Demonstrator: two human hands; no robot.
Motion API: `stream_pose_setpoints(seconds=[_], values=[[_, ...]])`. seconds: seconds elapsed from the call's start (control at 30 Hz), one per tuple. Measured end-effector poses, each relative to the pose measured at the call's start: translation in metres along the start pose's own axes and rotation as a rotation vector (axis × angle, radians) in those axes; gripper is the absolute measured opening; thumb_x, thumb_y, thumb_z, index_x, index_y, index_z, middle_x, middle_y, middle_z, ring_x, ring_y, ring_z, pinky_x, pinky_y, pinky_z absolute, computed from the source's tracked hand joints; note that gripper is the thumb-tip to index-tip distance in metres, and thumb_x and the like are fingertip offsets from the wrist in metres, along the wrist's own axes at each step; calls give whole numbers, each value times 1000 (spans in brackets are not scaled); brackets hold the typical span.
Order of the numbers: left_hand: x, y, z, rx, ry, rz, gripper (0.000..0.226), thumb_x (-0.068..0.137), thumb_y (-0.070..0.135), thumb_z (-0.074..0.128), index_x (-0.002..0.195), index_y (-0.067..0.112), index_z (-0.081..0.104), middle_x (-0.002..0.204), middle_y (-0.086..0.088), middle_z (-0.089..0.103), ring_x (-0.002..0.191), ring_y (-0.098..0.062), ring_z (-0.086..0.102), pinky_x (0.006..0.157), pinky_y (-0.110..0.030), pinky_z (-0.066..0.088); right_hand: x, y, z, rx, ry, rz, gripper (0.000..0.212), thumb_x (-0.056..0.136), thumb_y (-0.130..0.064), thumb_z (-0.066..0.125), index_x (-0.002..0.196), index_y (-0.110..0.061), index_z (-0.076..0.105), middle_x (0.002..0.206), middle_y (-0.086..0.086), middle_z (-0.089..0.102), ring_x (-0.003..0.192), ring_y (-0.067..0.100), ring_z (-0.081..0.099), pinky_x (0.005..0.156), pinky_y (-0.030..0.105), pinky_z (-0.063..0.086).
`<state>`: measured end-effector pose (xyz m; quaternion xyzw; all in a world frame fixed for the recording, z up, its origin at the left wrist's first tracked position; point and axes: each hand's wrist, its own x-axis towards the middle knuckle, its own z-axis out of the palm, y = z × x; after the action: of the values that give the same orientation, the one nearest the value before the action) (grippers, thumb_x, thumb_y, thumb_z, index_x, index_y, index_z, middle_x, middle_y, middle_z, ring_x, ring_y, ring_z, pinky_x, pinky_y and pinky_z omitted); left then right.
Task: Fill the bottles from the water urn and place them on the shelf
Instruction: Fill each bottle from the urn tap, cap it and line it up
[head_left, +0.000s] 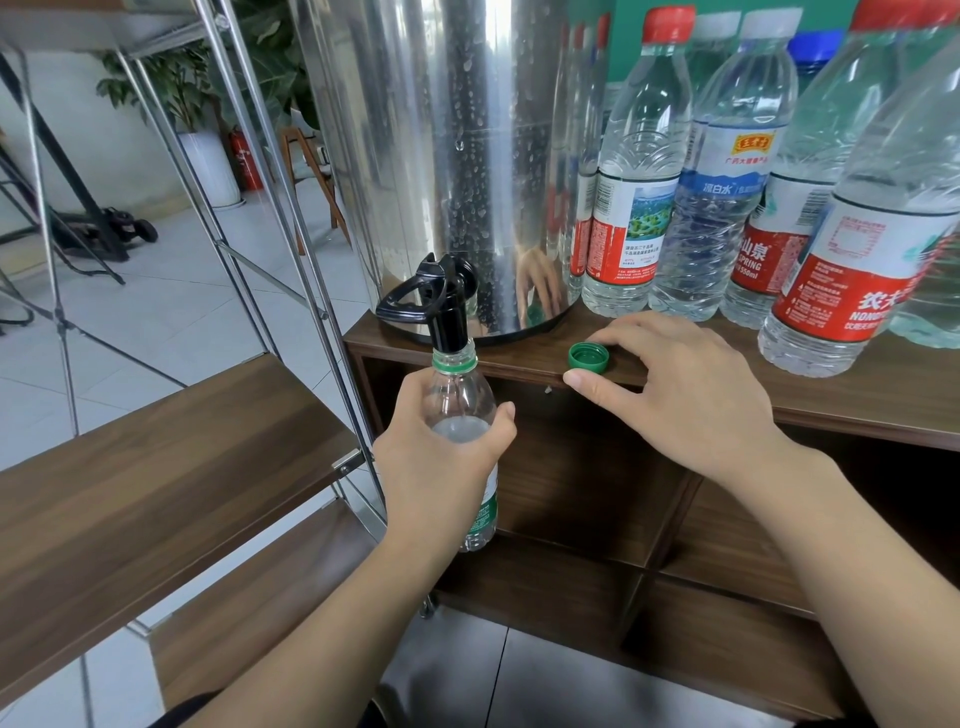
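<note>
A steel water urn (452, 156) stands on the wooden cabinet top (857, 395). Its black tap (441, 306) points down into the open neck of a clear bottle (460, 395) with a green neck ring and green label. My left hand (441, 467) grips that bottle around its upper body and holds it under the tap. The bottle looks empty. A green cap (588, 357) lies upside down near the cabinet's front edge. My right hand (675, 384) rests on the cabinet top with fingers around the cap, fingertips touching it.
Several capped plastic bottles (639, 171) with red, white and blue caps stand to the right of the urn. A metal-framed shelf with wooden boards (156, 467) stands at the left. Open cabinet compartments (597, 493) lie below the top.
</note>
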<state>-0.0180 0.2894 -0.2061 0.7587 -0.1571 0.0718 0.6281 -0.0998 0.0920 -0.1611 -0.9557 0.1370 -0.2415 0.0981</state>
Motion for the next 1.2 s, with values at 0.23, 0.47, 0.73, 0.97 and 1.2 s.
stream_pose_setpoints(seconds=[0.23,0.47,0.73,0.97,1.2], values=[[0,-1,1,7,11,-3,42,76,34,90,109,27,64,95,12,73,89,-4,69,73,-8,49,-1,-1,-1,10,-3,7,57,88,-72,46,124,-33,67,128,-14,62,122,15,53,103,38,39],[-1,0,1,0,5,-3,42,76,34,90,109,27,64,96,12,73,89,-2,69,74,-8,50,-1,-1,-2,2,0,4,55,89,-71,49,123,-32,67,128,-13,62,122,16,54,102,38,40],[-1,0,1,-3,12,-8,41,76,34,90,107,27,64,94,11,74,87,-3,70,73,-8,50,-1,-1,-2,2,4,-3,55,89,-71,47,123,-33,67,128,-13,62,121,16,53,100,38,40],[-1,0,1,0,9,-2,42,76,34,90,109,28,64,96,11,73,89,-3,70,74,-8,50,-1,-1,-2,0,0,-8,55,90,-71,46,123,-33,67,128,-13,62,120,16,54,99,37,40],[0,-1,0,2,10,-6,43,76,36,89,110,28,64,97,12,74,91,-3,70,73,-7,49,-1,1,-1,4,8,-10,54,89,-72,47,123,-33,67,127,-13,63,120,15,54,100,37,40]])
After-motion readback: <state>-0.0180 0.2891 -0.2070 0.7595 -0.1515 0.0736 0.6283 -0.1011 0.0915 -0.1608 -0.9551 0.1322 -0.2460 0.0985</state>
